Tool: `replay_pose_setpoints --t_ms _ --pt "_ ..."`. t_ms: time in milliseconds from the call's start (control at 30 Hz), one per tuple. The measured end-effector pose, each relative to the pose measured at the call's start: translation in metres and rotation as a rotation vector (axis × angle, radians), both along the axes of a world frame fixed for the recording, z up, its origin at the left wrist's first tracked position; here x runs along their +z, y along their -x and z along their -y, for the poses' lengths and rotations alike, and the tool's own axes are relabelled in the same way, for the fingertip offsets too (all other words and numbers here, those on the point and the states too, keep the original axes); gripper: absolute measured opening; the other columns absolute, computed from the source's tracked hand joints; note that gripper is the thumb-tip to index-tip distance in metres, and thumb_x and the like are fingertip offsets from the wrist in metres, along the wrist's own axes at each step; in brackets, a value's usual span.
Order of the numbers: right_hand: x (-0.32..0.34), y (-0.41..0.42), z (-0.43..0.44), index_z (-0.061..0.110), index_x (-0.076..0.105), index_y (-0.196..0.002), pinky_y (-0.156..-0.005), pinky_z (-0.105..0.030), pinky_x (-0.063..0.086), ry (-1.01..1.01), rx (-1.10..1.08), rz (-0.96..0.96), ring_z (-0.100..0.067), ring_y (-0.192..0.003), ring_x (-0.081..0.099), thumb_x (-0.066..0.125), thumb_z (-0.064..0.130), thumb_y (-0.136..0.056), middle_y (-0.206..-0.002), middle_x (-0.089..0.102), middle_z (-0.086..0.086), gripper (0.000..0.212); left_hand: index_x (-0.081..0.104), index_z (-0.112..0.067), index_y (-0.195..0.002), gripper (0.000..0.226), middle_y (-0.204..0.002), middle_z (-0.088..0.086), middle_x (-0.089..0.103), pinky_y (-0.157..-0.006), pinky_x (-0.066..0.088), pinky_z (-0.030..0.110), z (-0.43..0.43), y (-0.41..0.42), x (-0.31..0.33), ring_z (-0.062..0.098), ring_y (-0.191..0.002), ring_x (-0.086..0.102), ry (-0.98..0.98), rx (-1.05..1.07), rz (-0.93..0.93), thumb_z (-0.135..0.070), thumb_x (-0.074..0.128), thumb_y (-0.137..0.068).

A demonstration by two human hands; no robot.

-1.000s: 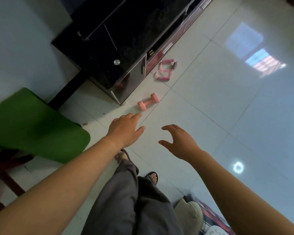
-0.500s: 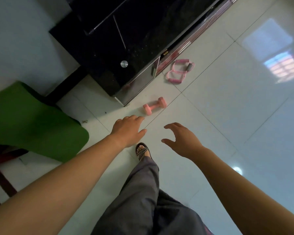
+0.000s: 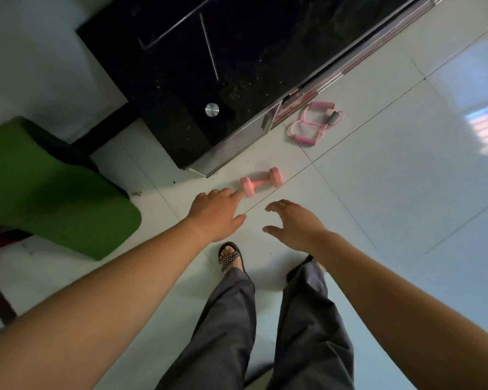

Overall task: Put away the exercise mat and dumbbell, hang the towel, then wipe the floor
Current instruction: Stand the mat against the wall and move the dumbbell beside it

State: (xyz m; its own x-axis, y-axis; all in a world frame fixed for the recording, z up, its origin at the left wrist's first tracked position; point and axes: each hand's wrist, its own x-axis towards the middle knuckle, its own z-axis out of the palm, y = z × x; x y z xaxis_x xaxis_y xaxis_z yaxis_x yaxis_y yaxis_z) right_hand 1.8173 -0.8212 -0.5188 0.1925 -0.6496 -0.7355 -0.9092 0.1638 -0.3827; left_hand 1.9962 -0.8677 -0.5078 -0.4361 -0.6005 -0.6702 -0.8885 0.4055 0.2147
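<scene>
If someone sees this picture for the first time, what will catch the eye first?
The left hand and the right hand reach out empty over the pale tiled floor at the centre. Just beyond the left hand a pink dumbbell lies by the corner of a black cabinet. A bright green mat fills the left edge.

The dumbbell (image 3: 261, 182) lies on the floor (image 3: 392, 192) at frame centre, just below the cabinet (image 3: 223, 66). The resistance band (image 3: 316, 123) lies to its upper right, the mat (image 3: 48, 192) at far left.
</scene>
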Motion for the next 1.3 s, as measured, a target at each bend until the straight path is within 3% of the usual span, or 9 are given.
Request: replay_pose_setpoints --t_ms 300,567,833,1000,1167,1300 --pt "-0.028 0.042 0.031 0.021 0.041 -0.136 -0.097 -0.033 0.040 -0.030 0.152 0.036 -0.021 -0.123 0.046 0.055 0.040 -0.090 -0.139 0.046 0.002 0.052 0.034 -0.017 -0.137 0.052 -0.137 0.007 0.046 -0.090 0.044 0.041 0.000 0.019 -0.015 0.028 -0.121 0.047 -0.020 0.181 0.106 -0.044 0.039 -0.094" --pt "-0.075 0.090 0.039 0.021 0.039 -0.136 -0.090 -0.032 0.043 0.010 0.310 0.020 -0.021 -0.116 0.049 0.055 0.038 -0.091 -0.138 0.044 0.002 0.051 0.034 -0.020 -0.137 0.048 -0.132 0.004 0.050 -0.088 0.049 0.042 -0.013 0.072 -0.063 0.025 -0.115 0.051 -0.002 0.282 -0.049 -0.040 0.042 -0.095" --pt "-0.153 0.101 0.029 0.020 0.039 -0.137 -0.088 -0.034 0.045 0.053 0.199 -0.005 -0.022 -0.116 0.049 0.057 0.035 -0.090 -0.140 0.041 0.002 0.052 0.034 -0.022 -0.137 0.048 -0.133 0.005 0.049 -0.088 0.047 0.041 -0.005 0.067 -0.139 0.028 -0.117 0.049 -0.036 0.154 0.019 -0.039 0.043 -0.094" --pt "-0.230 0.086 0.037 0.019 0.041 -0.135 -0.087 -0.034 0.045 0.115 0.187 0.014 -0.023 -0.115 0.050 0.059 0.035 -0.089 -0.137 0.045 0.000 0.052 0.037 -0.020 -0.133 0.044 -0.132 0.004 0.047 -0.087 0.045 0.036 0.010 0.060 -0.209 0.027 -0.116 0.048 -0.024 0.179 -0.017 -0.034 0.047 -0.093" --pt "-0.319 0.082 0.079 0.018 0.041 -0.136 -0.089 -0.037 0.045 0.246 0.292 0.001 -0.026 -0.116 0.049 0.058 0.036 -0.089 -0.134 0.047 -0.004 0.053 0.041 -0.020 -0.131 0.046 -0.131 0.006 0.048 -0.092 0.045 0.039 0.027 0.048 -0.306 0.028 -0.115 0.050 -0.043 0.259 -0.088 -0.033 0.051 -0.088" --pt "-0.377 0.085 0.116 0.023 0.043 -0.134 -0.086 -0.032 0.044 0.302 0.457 -0.034 -0.021 -0.115 0.049 0.058 0.037 -0.088 -0.132 0.048 0.002 0.051 0.038 -0.022 -0.139 0.051 -0.141 0.005 0.042 -0.102 0.037 0.035 0.054 0.034 -0.368 0.024 -0.127 0.042 0.002 0.354 -0.162 -0.032 0.052 -0.090"
